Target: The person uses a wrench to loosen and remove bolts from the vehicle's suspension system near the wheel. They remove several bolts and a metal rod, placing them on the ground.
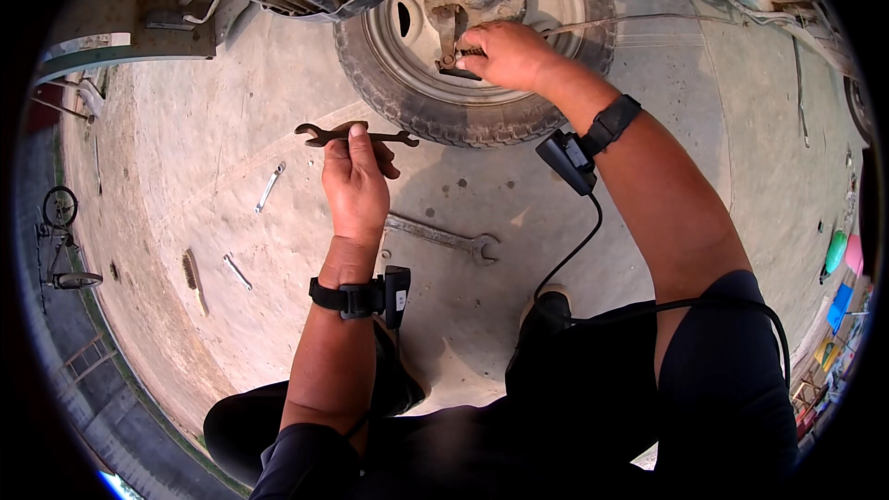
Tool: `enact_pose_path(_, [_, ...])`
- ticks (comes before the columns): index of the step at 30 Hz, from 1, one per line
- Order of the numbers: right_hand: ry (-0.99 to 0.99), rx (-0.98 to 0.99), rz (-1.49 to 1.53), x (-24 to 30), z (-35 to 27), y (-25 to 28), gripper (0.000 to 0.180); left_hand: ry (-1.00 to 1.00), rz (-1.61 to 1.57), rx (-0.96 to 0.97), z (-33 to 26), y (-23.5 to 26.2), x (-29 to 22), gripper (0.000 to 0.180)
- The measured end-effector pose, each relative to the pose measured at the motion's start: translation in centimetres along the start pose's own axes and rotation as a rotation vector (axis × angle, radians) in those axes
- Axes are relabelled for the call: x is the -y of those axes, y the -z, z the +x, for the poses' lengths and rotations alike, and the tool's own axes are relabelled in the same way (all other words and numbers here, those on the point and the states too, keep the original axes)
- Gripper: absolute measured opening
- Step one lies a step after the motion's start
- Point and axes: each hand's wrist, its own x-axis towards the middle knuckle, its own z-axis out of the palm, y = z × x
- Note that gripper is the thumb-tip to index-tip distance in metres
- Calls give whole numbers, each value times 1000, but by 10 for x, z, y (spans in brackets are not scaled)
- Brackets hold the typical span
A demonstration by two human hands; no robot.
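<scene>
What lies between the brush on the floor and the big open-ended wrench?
In the head view, a small silver wrench lies on the concrete between the brush and the big wrench; the left forearm crosses above, hiding part of that stretch.

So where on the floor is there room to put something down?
There's bare floor left of the tyre, above the wrench in the left grip, and more right of the right forearm. It's crowded left of the left forearm, with two small spanners and a brush, and at the wheel, around the right grip.
</scene>
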Motion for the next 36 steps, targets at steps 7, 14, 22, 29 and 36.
enact_pose_path(7, [-21,3,20,-2,0,-3,41,-2,2,5,-2,0,1,30])
enact_pose_path(14, [-14,28,45,0,-2,4,40,-7,-3,2,-3,2,1,30])
enact_pose_path(22, [103,-41,66,-14,-3,1,37,23,5,-21,-3,11,0,30])
enact_pose_path(29, [69,37,49,-12,2,4,36,18,24,-52,-14,6,-18,32])
enact_pose_path(36, [-13,260,63,-3,10,22,38,19,171,-75,-40,11,-34,32])
